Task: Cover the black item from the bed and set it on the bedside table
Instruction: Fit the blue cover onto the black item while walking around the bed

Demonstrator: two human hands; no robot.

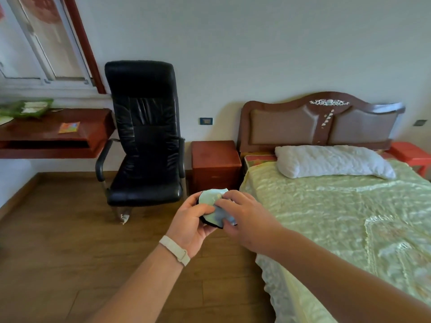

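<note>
I have both hands out in front, over the floor between chair and bed. My left hand cups the black item from below, fingers clamped on its edge. My right hand presses a pale cover onto its top, fingers closed on the cloth (only a dark rim shows beneath). The bedside worktop stands beyond, just beside the bed, well apart from the item.

black office chair beside wooden desk; white pillow near headboard.
</note>
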